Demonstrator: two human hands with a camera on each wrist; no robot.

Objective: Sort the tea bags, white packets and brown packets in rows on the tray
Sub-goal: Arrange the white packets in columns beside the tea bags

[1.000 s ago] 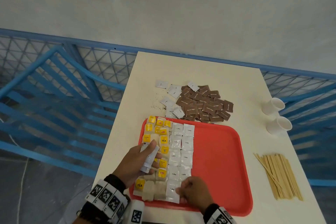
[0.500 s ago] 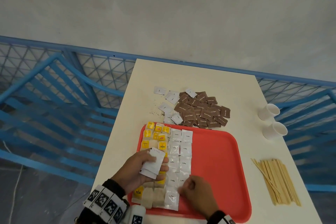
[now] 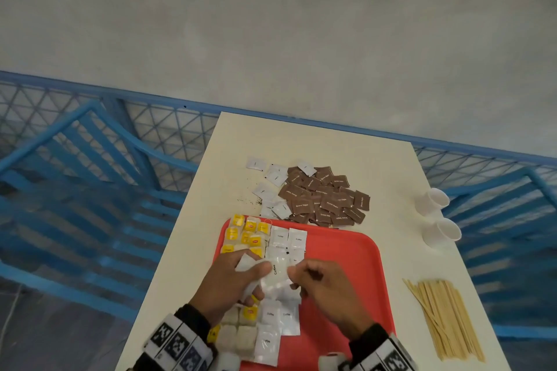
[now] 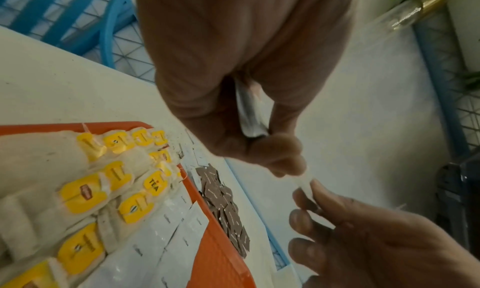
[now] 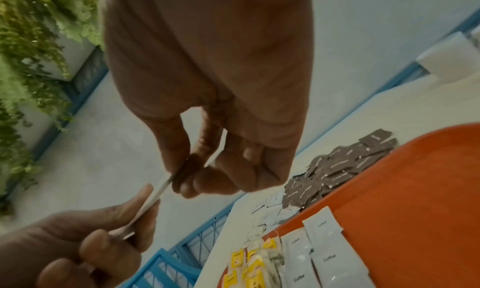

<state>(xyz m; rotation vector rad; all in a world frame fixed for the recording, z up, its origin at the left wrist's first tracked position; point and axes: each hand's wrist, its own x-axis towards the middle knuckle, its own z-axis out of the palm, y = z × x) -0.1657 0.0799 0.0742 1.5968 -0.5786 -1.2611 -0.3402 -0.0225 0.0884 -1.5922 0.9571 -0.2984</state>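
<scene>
A red tray (image 3: 349, 274) holds yellow-tagged tea bags (image 3: 247, 235) in rows along its left side, with rows of white packets (image 3: 287, 239) beside them. Above the tray, my left hand (image 3: 256, 277) grips a small stack of white packets (image 4: 249, 111). My right hand (image 3: 294, 275) pinches the edge of one white packet marked Coffee (image 3: 275, 271) from that stack; the right wrist view shows this packet (image 5: 158, 192) edge-on between both hands. Brown packets (image 3: 325, 199) lie in a pile on the table beyond the tray, with loose white packets (image 3: 271, 178) at its left.
Two white paper cups (image 3: 434, 202) lie on their sides at the table's right edge. A bundle of wooden stirrers (image 3: 443, 316) lies right of the tray. Blue railing (image 3: 90, 190) runs along the left and far sides of the cream table (image 3: 301, 141).
My right hand has lifted from the near white row on the tray and now pinches a packet from the stack. My left hand has shifted right, over the white rows.
</scene>
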